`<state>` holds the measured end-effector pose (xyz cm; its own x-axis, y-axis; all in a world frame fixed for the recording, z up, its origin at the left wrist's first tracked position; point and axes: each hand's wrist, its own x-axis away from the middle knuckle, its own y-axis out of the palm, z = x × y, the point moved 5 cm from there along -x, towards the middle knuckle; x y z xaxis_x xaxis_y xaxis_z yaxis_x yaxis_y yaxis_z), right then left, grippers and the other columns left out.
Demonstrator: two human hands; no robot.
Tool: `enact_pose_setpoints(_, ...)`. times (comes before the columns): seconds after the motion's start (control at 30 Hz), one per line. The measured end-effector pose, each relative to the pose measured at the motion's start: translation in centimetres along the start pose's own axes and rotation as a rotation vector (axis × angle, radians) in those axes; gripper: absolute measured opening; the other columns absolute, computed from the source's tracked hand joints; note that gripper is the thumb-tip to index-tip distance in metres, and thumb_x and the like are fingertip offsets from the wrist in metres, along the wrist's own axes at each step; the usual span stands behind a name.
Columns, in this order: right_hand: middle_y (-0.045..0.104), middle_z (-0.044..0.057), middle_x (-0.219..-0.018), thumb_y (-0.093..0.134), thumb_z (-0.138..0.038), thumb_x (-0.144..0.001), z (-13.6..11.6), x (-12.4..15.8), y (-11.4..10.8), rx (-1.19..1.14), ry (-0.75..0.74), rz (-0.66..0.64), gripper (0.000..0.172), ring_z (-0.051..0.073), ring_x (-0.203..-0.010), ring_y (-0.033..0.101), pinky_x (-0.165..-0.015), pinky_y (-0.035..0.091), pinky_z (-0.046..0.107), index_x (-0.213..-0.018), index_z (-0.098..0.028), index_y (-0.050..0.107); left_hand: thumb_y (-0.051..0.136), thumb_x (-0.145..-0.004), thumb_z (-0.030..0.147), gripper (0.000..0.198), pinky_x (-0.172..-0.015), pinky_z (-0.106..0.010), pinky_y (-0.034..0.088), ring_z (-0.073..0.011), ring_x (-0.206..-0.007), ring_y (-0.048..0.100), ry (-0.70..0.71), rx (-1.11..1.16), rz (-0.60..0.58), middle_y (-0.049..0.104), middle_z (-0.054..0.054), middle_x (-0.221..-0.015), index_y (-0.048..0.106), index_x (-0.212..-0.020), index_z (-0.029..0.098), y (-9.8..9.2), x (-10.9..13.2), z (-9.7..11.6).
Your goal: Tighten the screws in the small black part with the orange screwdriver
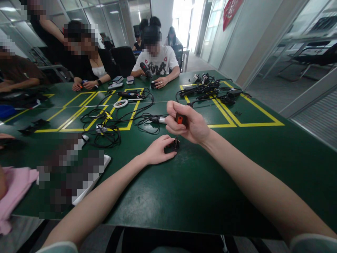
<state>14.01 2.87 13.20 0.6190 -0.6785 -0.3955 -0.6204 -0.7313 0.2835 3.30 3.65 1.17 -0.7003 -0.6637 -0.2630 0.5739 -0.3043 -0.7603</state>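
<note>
My right hand (188, 124) is closed around a screwdriver (180, 120) with a black and orange handle, held upright with its thin shaft pointing down. The tip meets a small round black part (174, 144) that rests on the green table (200, 182). My left hand (158, 150) lies beside that part, its fingers curled against it and pressing it to the tabletop. Both forearms reach in from the near edge.
A tangle of black cables (105, 123), a white ring (120, 103) and a microphone (158, 119) lie past my hands inside yellow tape lines. More black gear (207, 89) sits at the far right. Several people sit along the far and left sides. Pink cloth (13, 193) lies near left.
</note>
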Motion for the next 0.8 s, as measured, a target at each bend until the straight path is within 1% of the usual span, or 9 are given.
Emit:
enact_pose_setpoints(0.07, 0.035, -0.012, -0.051, 0.065, -0.050, -0.099, 0.03, -0.04, -0.06, 0.005, -0.025, -0.009, 0.042, 0.004, -0.041, 0.021, -0.041, 0.022, 0.015, -0.078, -0.023, 0.041, 0.073, -0.091, 0.031, 0.031, -0.093, -0.039, 0.057, -0.0254, -0.101, 0.065, 0.001, 0.003, 0.003, 0.066, -0.008, -0.108, 0.070, -0.120, 0.019, 0.03, -0.02, -0.08)
enact_pose_setpoints(0.2, 0.046, -0.009, -0.053, 0.071, -0.054, -0.096, 0.21, -0.08, -0.06, -0.005, -0.023, -0.043, 0.042, 0.006, -0.041, 0.033, -0.042, 0.030, 0.017, -0.080, -0.020, 0.052, 0.073, -0.091, 0.030, 0.034, -0.100, -0.042, 0.056, -0.0273, -0.108, 0.066, 0.002, 0.019, 0.008, 0.069, -0.010, -0.114, 0.069, -0.123, 0.019, 0.14, -0.02, -0.18)
enact_pose_setpoints(0.3, 0.048, -0.006, -0.055, 0.067, -0.051, -0.098, 0.19, -0.15, 0.18, -0.040, 0.003, -0.051, 0.044, 0.006, -0.045, 0.038, -0.044, 0.032, 0.018, -0.073, -0.018, 0.054, 0.073, -0.091, 0.031, 0.033, -0.100, -0.042, 0.056, -0.0276, -0.107, 0.066, -0.008, 0.016, 0.003, 0.069, -0.009, -0.111, 0.070, -0.122, 0.019, 0.20, 0.00, -0.19)
enact_pose_setpoints(0.37, 0.044, -0.006, -0.056, 0.063, -0.049, -0.101, 0.20, -0.22, 0.37, -0.068, 0.032, -0.046, 0.049, 0.006, -0.046, 0.036, -0.043, 0.029, 0.018, -0.066, -0.017, 0.051, 0.073, -0.091, 0.031, 0.032, -0.097, -0.041, 0.056, -0.0272, -0.105, 0.066, -0.010, 0.012, 0.002, 0.069, -0.009, -0.110, 0.070, -0.121, 0.018, 0.19, -0.02, -0.12)
enact_pose_setpoints(0.43, 0.036, -0.007, -0.053, 0.058, -0.050, -0.104, 0.28, -0.26, 0.56, -0.081, 0.058, -0.049, 0.053, 0.005, -0.044, 0.029, -0.042, 0.024, 0.017, -0.063, -0.018, 0.048, 0.073, -0.091, 0.030, 0.032, -0.096, -0.040, 0.056, -0.0268, -0.104, 0.066, -0.007, 0.006, 0.000, 0.068, -0.009, -0.110, 0.070, -0.120, 0.018, 0.15, -0.04, -0.01)
enact_pose_setpoints(0.53, 0.026, -0.011, -0.049, 0.053, -0.057, -0.104, 0.44, -0.20, 0.72, -0.092, 0.064, -0.063, 0.050, 0.005, -0.040, 0.017, -0.040, 0.018, 0.017, -0.071, -0.020, 0.048, 0.073, -0.090, 0.030, 0.028, -0.097, -0.039, 0.056, -0.0264, -0.106, 0.065, -0.004, 0.004, 0.007, 0.068, -0.007, -0.108, 0.070, -0.116, 0.019, 0.05, -0.09, 0.12)
enact_pose_setpoints(0.6, 0.025, -0.013, -0.047, 0.056, -0.061, -0.101, 0.51, -0.10, 0.76, -0.090, 0.046, -0.069, 0.046, 0.005, -0.039, 0.013, -0.039, 0.015, 0.017, -0.078, -0.022, 0.048, 0.073, -0.090, 0.030, 0.026, -0.098, -0.039, 0.056, -0.0261, -0.105, 0.064, -0.003, 0.009, 0.009, 0.068, -0.007, -0.107, 0.070, -0.115, 0.020, 0.02, -0.08, 0.15)
enact_pose_setpoints(0.7, 0.026, -0.013, -0.047, 0.060, -0.059, -0.099, 0.66, -0.01, 0.67, -0.058, 0.032, -0.056, 0.044, 0.005, -0.039, 0.012, -0.040, 0.014, 0.017, -0.079, -0.023, 0.044, 0.073, -0.091, 0.030, 0.024, -0.098, -0.039, 0.056, -0.0261, -0.105, 0.064, -0.003, 0.009, 0.005, 0.068, -0.007, -0.106, 0.070, -0.112, 0.020, 0.04, -0.02, 0.12)
enact_pose_setpoints(0.8, 0.029, -0.012, -0.048, 0.059, -0.056, -0.100, 0.66, -0.09, 0.30, -0.021, 0.014, 0.001, 0.042, 0.005, -0.039, 0.016, -0.040, 0.016, 0.017, -0.078, -0.023, 0.044, 0.073, -0.091, 0.030, 0.025, -0.096, -0.039, 0.056, -0.0258, -0.103, 0.064, -0.002, 0.007, 0.008, 0.067, -0.007, -0.106, 0.070, -0.112, 0.019, 0.05, 0.02, 0.05)
